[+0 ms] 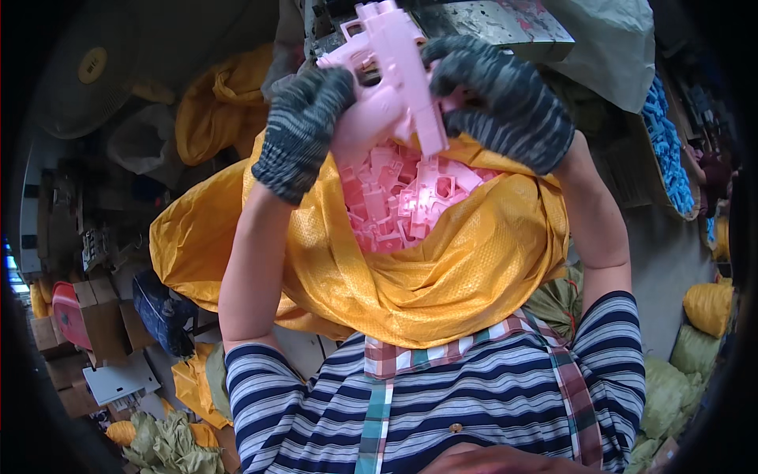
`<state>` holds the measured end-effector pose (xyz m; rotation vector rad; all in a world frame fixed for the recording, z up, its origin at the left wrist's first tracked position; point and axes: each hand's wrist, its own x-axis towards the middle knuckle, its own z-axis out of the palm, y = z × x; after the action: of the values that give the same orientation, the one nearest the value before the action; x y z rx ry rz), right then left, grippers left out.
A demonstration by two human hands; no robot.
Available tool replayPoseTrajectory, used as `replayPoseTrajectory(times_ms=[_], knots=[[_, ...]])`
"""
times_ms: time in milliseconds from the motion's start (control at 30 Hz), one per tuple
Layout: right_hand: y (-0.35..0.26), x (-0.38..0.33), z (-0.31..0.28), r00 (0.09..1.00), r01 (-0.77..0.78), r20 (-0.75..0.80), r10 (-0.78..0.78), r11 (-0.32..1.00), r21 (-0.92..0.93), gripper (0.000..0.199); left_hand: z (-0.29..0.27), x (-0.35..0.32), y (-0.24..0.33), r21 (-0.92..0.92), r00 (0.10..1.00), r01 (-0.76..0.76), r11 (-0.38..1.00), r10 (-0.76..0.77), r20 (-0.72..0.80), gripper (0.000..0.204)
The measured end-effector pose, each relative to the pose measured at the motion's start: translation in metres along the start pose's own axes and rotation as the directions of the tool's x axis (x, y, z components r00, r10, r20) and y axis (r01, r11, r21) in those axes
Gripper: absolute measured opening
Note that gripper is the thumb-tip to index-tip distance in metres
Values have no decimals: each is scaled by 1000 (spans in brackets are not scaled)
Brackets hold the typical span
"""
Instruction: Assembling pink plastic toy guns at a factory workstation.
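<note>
The pink plastic toy-gun shell (pixel 395 75) is held up directly above the open yellow sack (pixel 442 268), its long axis running steeply up and down with a slight lean. The left hand (pixel 304 130), in a dark knit glove, grips its left side; the right hand (pixel 505 103), gloved likewise, clasps its right side, equally close. More pink plastic parts (pixel 407 201) fill the sack below.

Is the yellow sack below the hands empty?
No, the yellow sack is open and filled with pink plastic parts like the piece both gloved hands grip.

Brown cardboard boxes (pixel 95 320) lower left
</note>
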<state>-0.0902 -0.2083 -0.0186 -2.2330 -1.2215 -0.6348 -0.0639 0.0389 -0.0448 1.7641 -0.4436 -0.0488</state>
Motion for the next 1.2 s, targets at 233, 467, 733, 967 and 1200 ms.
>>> replayPoseTrajectory(times_ms=[233,467,733,967,1200], knots=[[21,-26,-24,858,-514,187,479,799,311,42,5,70,22,887,992,-111,448,-5,127,58],[45,-28,-5,885,-430,-1,466,818,383,47,-7,22,4,998,930,-58,2,364,54,51],[118,26,38,974,-178,142,176,984,-2,38,-105,-96,14,891,917,399,-217,105,-385,68],[37,18,24,703,-700,567,429,562,441,40,-31,-102,9,781,985,-131,611,166,34,55],[15,-33,137,200,-326,968,150,942,-78,75,25,-109,-21,146,560,-462,875,160,813,46]])
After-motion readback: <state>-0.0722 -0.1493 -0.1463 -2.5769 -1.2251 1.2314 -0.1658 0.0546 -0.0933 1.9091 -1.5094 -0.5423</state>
